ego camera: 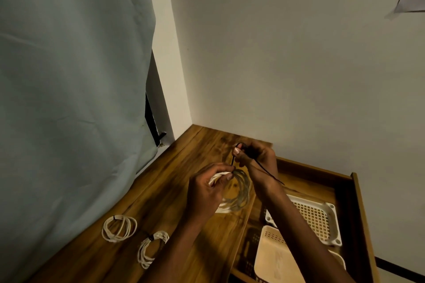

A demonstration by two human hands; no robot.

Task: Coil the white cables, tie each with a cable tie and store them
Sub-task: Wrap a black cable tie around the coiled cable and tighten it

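The left hand (208,187) pinched the white cable coil (236,193) at its top, while the right hand (255,156), just above, gripped the black cable tie (264,169) running up from that pinch.

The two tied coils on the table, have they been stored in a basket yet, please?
No, both tied coils lie on the wooden table, left of the baskets.

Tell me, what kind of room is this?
Probably a room in a home, in a corner. A wooden table meets plain white walls, a pale curtain hangs beside it, and an open wooden drawer holds plastic baskets.
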